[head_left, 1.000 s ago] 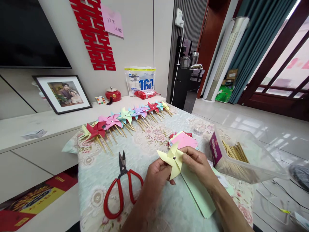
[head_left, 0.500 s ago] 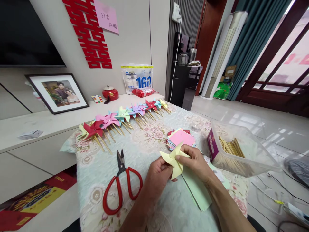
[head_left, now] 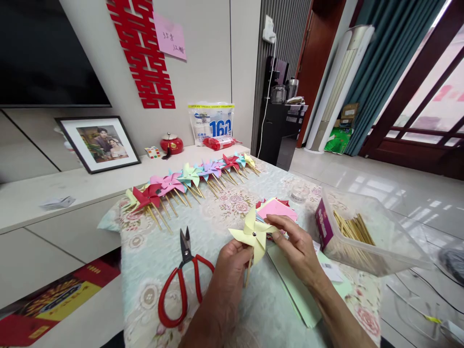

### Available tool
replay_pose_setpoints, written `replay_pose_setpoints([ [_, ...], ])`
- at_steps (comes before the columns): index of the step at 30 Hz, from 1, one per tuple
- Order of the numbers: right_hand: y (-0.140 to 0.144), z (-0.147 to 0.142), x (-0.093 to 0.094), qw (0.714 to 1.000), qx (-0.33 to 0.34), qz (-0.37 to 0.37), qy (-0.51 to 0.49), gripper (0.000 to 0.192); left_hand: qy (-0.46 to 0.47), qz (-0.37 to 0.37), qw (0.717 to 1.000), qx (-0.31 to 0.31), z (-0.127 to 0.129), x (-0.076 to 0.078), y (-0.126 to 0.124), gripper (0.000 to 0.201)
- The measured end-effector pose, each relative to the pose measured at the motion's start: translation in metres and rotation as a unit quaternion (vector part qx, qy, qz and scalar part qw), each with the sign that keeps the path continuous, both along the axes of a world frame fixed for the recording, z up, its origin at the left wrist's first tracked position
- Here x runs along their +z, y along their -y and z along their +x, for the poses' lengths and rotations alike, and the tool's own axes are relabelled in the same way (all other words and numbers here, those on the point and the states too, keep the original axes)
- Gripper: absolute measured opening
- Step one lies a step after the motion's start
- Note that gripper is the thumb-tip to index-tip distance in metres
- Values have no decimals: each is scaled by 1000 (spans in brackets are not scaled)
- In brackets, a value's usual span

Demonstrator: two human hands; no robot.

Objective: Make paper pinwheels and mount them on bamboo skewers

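Observation:
A pale yellow paper pinwheel (head_left: 248, 238) with a small round fastener at its centre is between my two hands, above the table. My left hand (head_left: 235, 263) is closed around its back, and a thin wooden stick (head_left: 248, 274) points down below it. At the right-hand blade, the thumb and fingers of my right hand (head_left: 295, 241) come together on the tip. Red-handled scissors (head_left: 185, 256) lie to the left of my left hand, blades pointing away. Under my right wrist lies a stack of light green paper strips (head_left: 295, 290). Behind the pinwheel is a pile of coloured paper squares (head_left: 277, 209).
A row of finished pinwheels (head_left: 192, 176) lies along the table's far edge. On the right stands a clear plastic box (head_left: 391, 256) holding wooden sticks (head_left: 353, 229). Near it is a small round clear container (head_left: 300, 192). A flowered cloth (head_left: 224, 212) covers the table.
The pinwheel has turned to face me, showing its fastener and the stick beneath. My right hand has moved from its middle to the right blade. The view has shifted slightly.

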State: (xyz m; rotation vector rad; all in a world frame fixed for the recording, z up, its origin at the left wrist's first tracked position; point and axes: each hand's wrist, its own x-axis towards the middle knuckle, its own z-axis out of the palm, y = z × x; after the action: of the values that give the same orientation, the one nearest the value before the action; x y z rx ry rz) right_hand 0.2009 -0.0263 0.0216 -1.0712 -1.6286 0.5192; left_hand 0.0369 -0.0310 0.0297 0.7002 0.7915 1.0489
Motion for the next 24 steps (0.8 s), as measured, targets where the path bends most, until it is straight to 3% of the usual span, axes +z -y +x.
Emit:
replay_pose_setpoints([
  [8, -4, -3, -1, 991, -17, 96, 93, 28, 5, -15, 1000, -5, 1, -10, -3, 32],
  [15, -5, -4, -2, 990, -26, 94, 97, 23, -2, -21, 1000, 5, 2, -10, -2, 27],
  [19, -2, -4, 0, 988, -51, 120, 85, 26, -41, -7, 998, 47, 2, -16, -5, 30],
  [24, 3, -8, 2, 994, -63, 66, 65, 14, -120, 45, 990, 62, 3, -29, -9, 29],
])
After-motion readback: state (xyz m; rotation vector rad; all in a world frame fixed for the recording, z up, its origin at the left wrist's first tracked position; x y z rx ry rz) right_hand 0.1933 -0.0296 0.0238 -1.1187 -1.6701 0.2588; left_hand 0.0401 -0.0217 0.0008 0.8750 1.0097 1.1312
